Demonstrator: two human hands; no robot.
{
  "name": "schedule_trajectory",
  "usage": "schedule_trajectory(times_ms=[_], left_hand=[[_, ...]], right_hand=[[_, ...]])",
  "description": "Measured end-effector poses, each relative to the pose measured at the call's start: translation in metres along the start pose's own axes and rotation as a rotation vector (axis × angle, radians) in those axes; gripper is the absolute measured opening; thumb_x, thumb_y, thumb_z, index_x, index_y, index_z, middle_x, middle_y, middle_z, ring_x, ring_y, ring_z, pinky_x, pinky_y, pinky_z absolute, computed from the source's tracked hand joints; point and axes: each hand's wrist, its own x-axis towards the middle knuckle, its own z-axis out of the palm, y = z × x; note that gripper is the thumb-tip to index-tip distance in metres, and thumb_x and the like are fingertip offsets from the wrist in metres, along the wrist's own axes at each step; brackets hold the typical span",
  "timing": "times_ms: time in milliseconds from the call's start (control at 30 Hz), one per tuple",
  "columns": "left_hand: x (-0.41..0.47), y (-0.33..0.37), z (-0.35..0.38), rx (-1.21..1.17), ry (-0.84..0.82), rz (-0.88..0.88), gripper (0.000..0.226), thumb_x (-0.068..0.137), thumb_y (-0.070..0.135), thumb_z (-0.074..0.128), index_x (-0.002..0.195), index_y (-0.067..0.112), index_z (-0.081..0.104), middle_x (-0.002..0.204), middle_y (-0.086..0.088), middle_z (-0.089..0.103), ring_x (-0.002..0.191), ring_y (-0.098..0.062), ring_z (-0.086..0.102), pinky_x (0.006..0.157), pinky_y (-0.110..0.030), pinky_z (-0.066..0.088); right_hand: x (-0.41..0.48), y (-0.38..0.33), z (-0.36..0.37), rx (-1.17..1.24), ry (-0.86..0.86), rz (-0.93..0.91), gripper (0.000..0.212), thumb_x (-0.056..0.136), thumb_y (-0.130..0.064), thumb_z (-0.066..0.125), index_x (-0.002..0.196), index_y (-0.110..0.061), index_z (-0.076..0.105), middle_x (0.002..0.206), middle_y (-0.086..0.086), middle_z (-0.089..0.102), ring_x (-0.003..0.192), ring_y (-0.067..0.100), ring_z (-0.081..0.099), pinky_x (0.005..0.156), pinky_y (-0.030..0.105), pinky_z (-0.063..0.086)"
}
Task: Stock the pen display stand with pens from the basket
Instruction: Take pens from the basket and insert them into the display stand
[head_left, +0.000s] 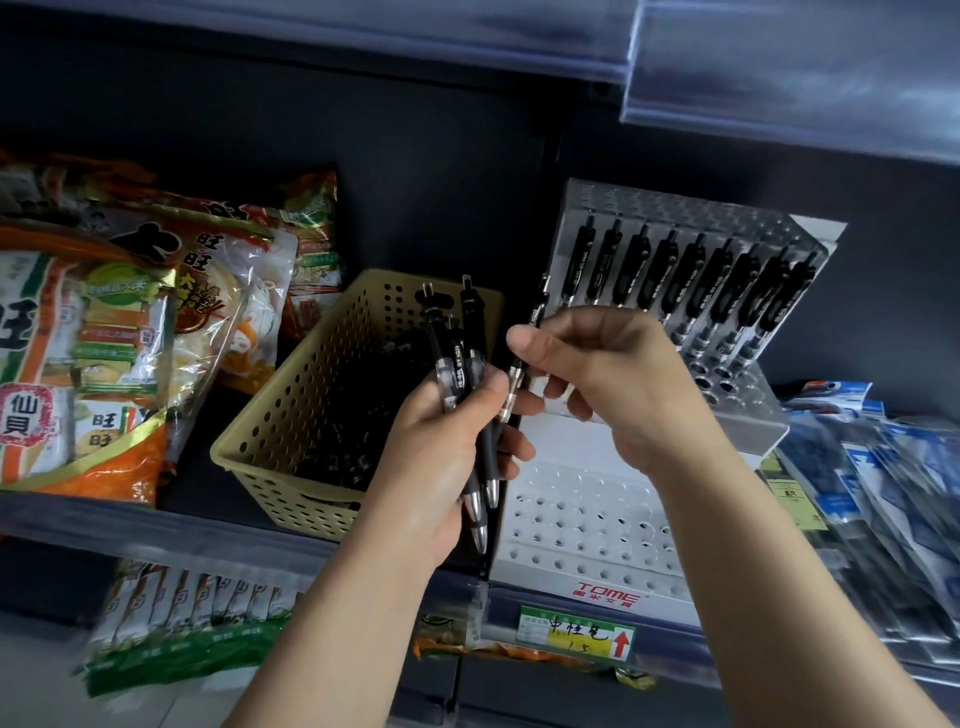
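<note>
Fingers (488, 389) of the left hand (447, 452) curl round a bundle of black click pens with silver tips (460, 364), tips down. The right hand (618, 384) pinches a single black pen (515, 374) between thumb and fingers, just beside the bundle at its three o'clock.

Both hands hover before a dark grey shop shelf (208, 525). At nine o'clock on it lie large orange-and-white snack bags (104, 338). A white perforated plastic pen display stand (587, 519) sits behind and below the right hand. Its upper tier, at one o'clock, carries a row of black pens (675, 275), and its lower tier, at five o'clock, shows rows of round holes.

A tan perforated plastic basket (291, 415) stands just beside the stand at its nine o'clock, with a dark heap of pens (353, 405) inside. Blue-and-white flat packets (883, 467) lie at four o'clock. A green-and-yellow price label (576, 631) sits on the shelf edge at six o'clock.
</note>
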Motion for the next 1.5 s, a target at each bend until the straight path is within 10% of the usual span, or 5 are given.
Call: schedule_trajectory(times_ms=[867, 1033, 1400, 1500], left_hand=[[-0.003, 0.000, 0.011, 0.059, 0.044, 0.011, 0.013, 0.093, 0.024, 0.056, 0.089, 0.011, 0.057, 0.069, -0.002, 0.062, 0.045, -0.013, 0.043, 0.037, -0.020, 0.027], [-0.002, 0.002, 0.007, 0.012, 0.095, -0.028, 0.014, 0.093, 0.023, 0.055, 0.090, 0.010, 0.057, 0.076, -0.005, 0.065, 0.042, -0.014, 0.045, 0.036, -0.018, 0.027], [-0.004, 0.001, 0.007, 0.013, 0.045, -0.042, 0.019, 0.092, 0.027, 0.056, 0.097, 0.009, 0.059, 0.071, -0.003, 0.066, 0.044, -0.013, 0.045, 0.039, -0.019, 0.026], [-0.004, 0.001, 0.006, 0.014, 0.044, -0.041, 0.017, 0.091, 0.027, 0.057, 0.095, 0.011, 0.060, 0.070, -0.002, 0.066, 0.044, -0.013, 0.045, 0.038, -0.018, 0.026]], right_hand=[[-0.002, -0.006, -0.013, 0.233, 0.083, -0.018, 0.010, 0.079, -0.012, 0.073, 0.079, -0.006, 0.065, 0.072, 0.008, 0.068, 0.063, 0.016, 0.065, 0.051, 0.022, 0.051], [0.003, -0.012, -0.029, 0.382, 0.337, -0.183, 0.010, 0.084, -0.007, 0.068, 0.076, -0.009, 0.061, 0.064, 0.000, 0.066, 0.059, 0.013, 0.063, 0.052, 0.023, 0.051], [0.011, 0.001, -0.018, 0.028, 0.603, -0.397, 0.018, 0.081, -0.020, 0.072, 0.071, -0.025, 0.059, 0.065, -0.002, 0.065, 0.061, 0.020, 0.062, 0.062, 0.051, 0.054], [0.014, 0.004, -0.016, -0.094, 0.604, -0.394, 0.017, 0.080, -0.023, 0.073, 0.070, -0.025, 0.059, 0.068, 0.001, 0.066, 0.063, 0.020, 0.063, 0.061, 0.040, 0.054]])
